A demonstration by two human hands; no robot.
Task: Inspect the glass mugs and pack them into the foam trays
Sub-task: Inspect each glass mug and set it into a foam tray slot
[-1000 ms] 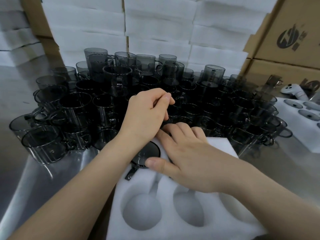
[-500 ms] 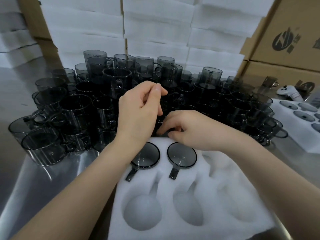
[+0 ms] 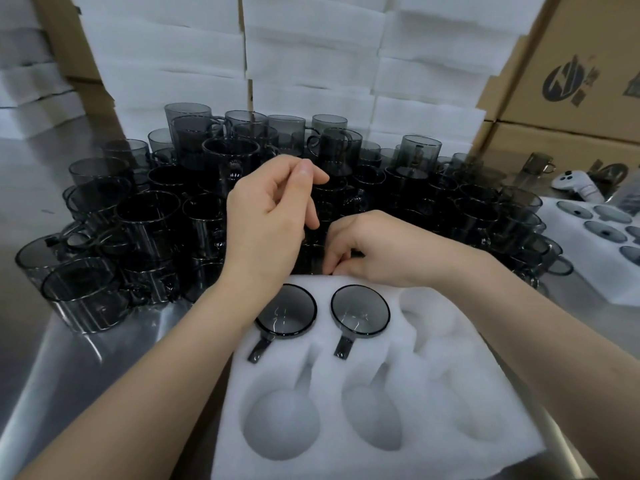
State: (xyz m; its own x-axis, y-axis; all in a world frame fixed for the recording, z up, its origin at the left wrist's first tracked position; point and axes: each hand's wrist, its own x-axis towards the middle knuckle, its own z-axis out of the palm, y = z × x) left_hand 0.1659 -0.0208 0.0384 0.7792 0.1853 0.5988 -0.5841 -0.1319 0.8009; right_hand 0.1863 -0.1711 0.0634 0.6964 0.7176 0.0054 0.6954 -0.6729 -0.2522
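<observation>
The left hand [image 3: 268, 223] hangs loosely curled and empty over the crowded mugs [image 3: 149, 216]. The right hand [image 3: 377, 251] curls at the foam tray [image 3: 377, 403] edge; its fingertips are hidden, so its grasp cannot be told.

Glossy smoked-glass mugs [image 3: 145, 216], matt white foam tray [image 3: 429, 375], brushed-metal table [image 3: 86, 358].

foam tray [image 3: 433, 382] sits nearest on the bench [image 3: 69, 358], two mugs [image 3: 360, 312] in its far row, loose mugs [image 3: 145, 216] crowded behind it, second tray [image 3: 568, 268] far right
</observation>
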